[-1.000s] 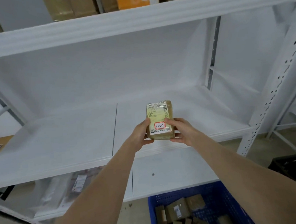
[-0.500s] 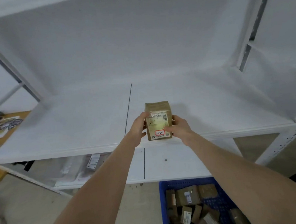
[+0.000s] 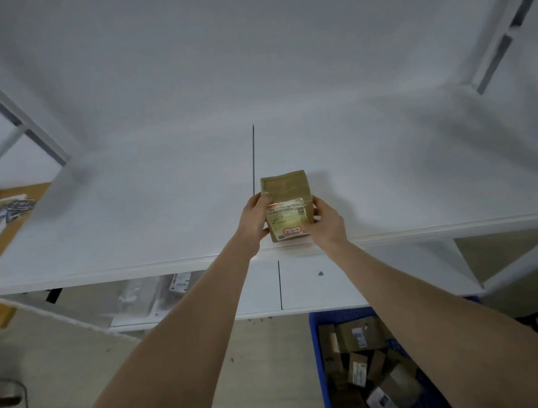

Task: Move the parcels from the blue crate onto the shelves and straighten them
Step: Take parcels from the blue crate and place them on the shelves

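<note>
Clasped between the left hand (image 3: pixel 254 219) and right hand (image 3: pixel 326 223), fingers curled round its sides, the brown parcel (image 3: pixel 288 199) sits mid-frame at the front edge of the white shelf (image 3: pixel 135 219). At lower right, the blue crate (image 3: pixel 318 359) holds other parcels (image 3: pixel 356 338).

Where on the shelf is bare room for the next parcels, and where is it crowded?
The shelf is bare left of its dark seam, and behind and right of the parcel held by the left hand and right hand. The blue crate below is crowded.
</note>
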